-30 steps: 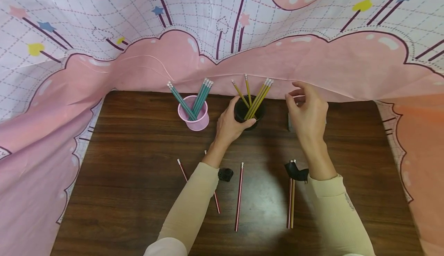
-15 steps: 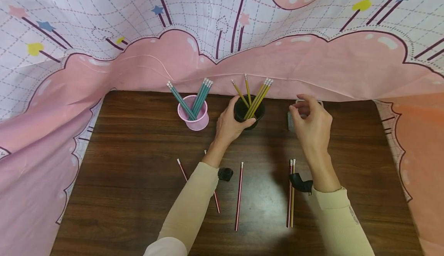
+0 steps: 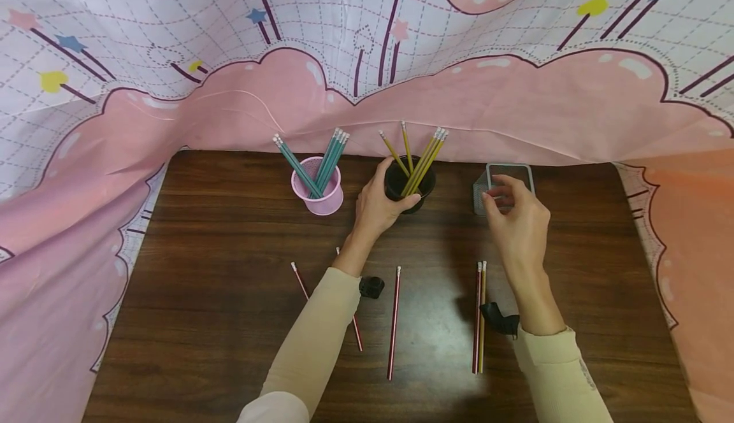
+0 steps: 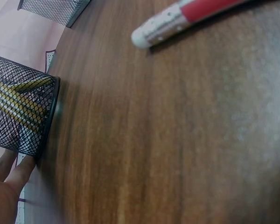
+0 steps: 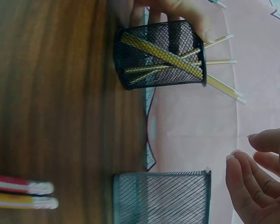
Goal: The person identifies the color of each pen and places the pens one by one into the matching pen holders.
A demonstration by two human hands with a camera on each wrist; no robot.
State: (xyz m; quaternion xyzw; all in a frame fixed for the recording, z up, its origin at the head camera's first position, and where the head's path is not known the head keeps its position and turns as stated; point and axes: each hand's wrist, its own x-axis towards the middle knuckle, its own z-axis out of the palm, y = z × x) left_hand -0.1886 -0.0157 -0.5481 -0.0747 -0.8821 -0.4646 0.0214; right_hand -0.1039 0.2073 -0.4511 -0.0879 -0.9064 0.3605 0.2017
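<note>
My left hand [image 3: 377, 205] holds the black mesh pencil cup [image 5: 158, 36] from its left side, thumb and fingers bent around the wall. Several yellow pencils [image 3: 423, 167] stand leaning in that cup, eraser ends up. My right hand [image 3: 520, 229] hovers at the grey mesh holder [image 3: 480, 197], fingers loosely bent and nothing between them. In the right wrist view its fingertips [image 5: 233, 161] are apart from the grey holder's rim. The hand partly hides the holder in the head view.
Left of the black cup stands a pink mesh cup [image 3: 325, 207] with several teal pencils [image 3: 332, 162]. On the wooden table [image 3: 218, 270] lie loose red pencils [image 3: 394, 324], one beside a yellow pencil [image 3: 482, 327] at right. My left forearm covers part of two. Patterned cloth [image 3: 344, 79] hangs behind.
My right hand has come down and toward me, baring more of the grey mesh holder's rim. The left hand keeps its hold on the black cup.
</note>
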